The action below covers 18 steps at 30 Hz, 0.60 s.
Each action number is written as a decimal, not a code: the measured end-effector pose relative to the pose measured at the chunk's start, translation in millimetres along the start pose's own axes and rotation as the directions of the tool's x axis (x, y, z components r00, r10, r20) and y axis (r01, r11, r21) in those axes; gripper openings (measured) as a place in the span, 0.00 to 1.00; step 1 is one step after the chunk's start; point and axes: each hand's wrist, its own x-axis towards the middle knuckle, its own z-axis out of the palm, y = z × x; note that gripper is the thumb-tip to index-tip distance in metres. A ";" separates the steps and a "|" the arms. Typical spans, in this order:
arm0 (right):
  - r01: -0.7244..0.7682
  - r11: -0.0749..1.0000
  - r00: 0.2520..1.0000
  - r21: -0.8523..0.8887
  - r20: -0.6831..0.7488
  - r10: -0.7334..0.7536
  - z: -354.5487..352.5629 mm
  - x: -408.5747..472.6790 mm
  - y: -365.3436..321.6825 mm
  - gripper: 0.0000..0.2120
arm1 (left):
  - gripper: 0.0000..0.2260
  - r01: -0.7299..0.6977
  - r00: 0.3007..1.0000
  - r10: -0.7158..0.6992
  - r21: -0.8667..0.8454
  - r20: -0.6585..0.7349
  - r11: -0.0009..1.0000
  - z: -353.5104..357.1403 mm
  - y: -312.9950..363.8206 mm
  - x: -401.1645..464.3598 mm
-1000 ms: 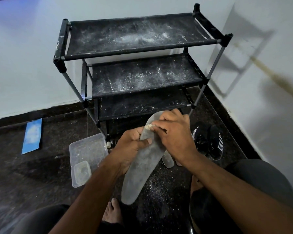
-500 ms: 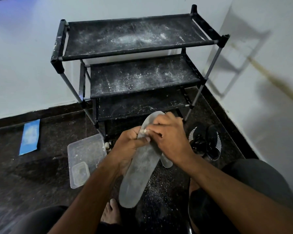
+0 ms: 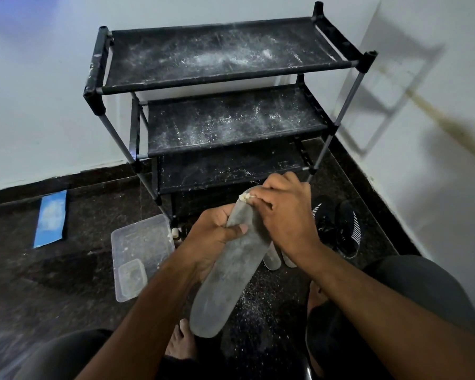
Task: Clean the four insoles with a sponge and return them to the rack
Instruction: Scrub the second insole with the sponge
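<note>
Matt grey insole [image 3: 228,278] here, a soft foam-like face, dull and faintly scuffed. The sponge [image 3: 243,197] shows as a pale, crumbly, porous scrap. The rack [image 3: 225,78] carries black woven cloth shelves, matt and dusted with white powder, on smooth grey metal tubes with black plastic joints. The tub [image 3: 140,242] is clear, cloudy plastic. The floor [image 3: 52,283] is dark polished stone, speckled and slightly glossy. The walls [image 3: 39,91] are flat white paint.

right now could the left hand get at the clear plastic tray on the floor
Probably not as it stands: the left hand grips the insole while the right hand rubs it with the sponge. The tray lies close beside it, nothing between.
</note>
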 end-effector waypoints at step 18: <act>-0.004 0.999 1.000 0.031 -0.007 0.004 2.3 -1.5 -3.5 0.07 | 0.07 -0.012 1.000 0.012 0.019 0.027 1.000 1.8 0.7 -1.5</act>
